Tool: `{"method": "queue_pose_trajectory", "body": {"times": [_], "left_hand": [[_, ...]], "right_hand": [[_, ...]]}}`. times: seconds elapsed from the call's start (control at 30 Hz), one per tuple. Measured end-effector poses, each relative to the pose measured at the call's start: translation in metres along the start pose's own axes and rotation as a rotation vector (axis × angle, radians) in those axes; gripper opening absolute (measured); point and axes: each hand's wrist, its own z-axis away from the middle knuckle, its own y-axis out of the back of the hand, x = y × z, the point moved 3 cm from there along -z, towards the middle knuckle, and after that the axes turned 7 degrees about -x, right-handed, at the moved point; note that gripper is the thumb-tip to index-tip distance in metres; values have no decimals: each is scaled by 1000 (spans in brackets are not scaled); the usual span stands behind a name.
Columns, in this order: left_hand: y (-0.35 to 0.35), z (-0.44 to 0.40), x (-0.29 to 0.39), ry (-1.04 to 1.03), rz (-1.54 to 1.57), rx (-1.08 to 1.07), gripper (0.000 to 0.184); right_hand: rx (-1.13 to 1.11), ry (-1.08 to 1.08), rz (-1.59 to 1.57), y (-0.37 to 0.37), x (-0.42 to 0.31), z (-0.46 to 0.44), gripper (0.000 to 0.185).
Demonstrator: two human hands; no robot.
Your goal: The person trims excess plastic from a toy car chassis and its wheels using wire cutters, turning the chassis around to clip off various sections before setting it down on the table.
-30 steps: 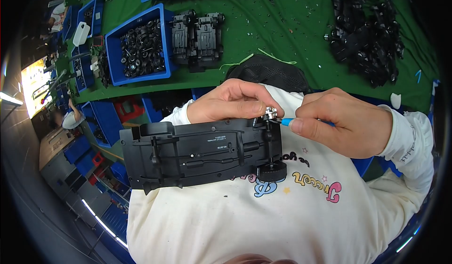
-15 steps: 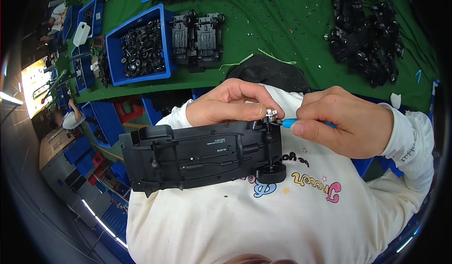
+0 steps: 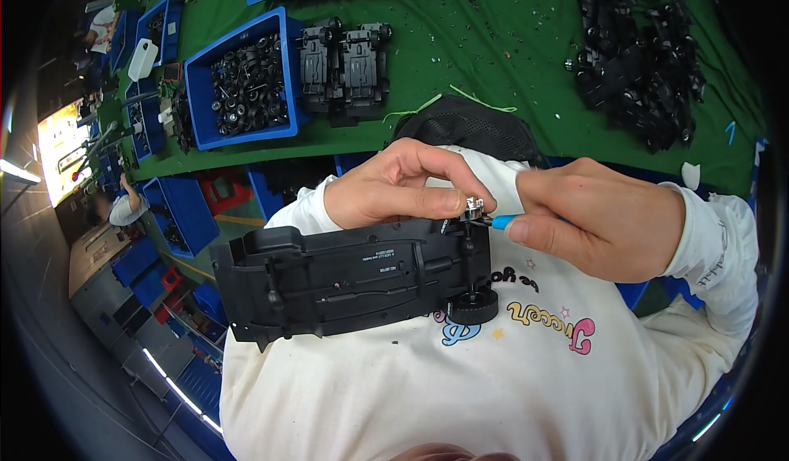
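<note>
Thumb and fingers of my left hand (image 3: 403, 183) pinch a small silver wheel hub (image 3: 472, 208) at the upper right corner of a black toy-car chassis (image 3: 353, 276). The chassis shows its underside and hangs in front of my shirt. A black wheel (image 3: 473, 306) sits on the other end of the same axle. My right hand (image 3: 600, 218) is closed around a tool with a blue handle (image 3: 503, 222), whose dark tip meets the axle end beside the hub.
A blue bin (image 3: 197, 91) of small wheels stands on the green cloth (image 3: 460, 34), beside two black chassis (image 3: 360, 66). At the right lies a heap of black parts (image 3: 637, 66). A black mesh cap (image 3: 468, 124) is beyond my hands. Another person (image 3: 125, 206) is at far left.
The left end of the chassis has dipped slightly. My right hand has turned a little around the blue-handled tool. My left hand keeps its pinch on the hub.
</note>
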Motion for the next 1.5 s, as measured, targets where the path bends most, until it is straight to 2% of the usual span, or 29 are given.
{"method": "queue_pose_trajectory", "body": {"times": [0.03, 0.17, 0.23, 0.4, 0.57, 0.83, 1.1, 1.3, 1.4, 1.5], "left_hand": [[-1, 0, 1, -1, 16, 7, 23], [-1, 1, -2, -16, -5, 20, 24], [0, 1, -3, -16, 5, 18, 23], [3, 4, -5, 29, -8, 42, 22], [-1, 2, -4, -35, 95, 32, 20], [-2, 2, -4, -19, 90, 37, 18], [-1, 1, -6, 57, 79, 65, 17], [-5, -1, -6, 16, 128, 26, 17], [-7, -2, -6, -90, 138, -50, 19], [-6, -3, -7, -72, 97, -34, 27]], "right_hand": [[-6, -70, -30, 0, -2, 1, 52], [-17, -116, -72, -7, 1, 1, 54], [56, 56, -39, -13, 8, -2, 52], [141, 73, 10, -17, 8, -3, 48], [198, 80, 44, -21, 7, -2, 45], [242, 76, 128, -24, 9, 0, 44], [241, 57, 169, -23, 10, 3, 44], [152, 74, 139, -13, 8, 3, 41], [94, 49, 45, -5, 3, 4, 36], [91, 64, -27, -4, 10, 3, 32]]}}
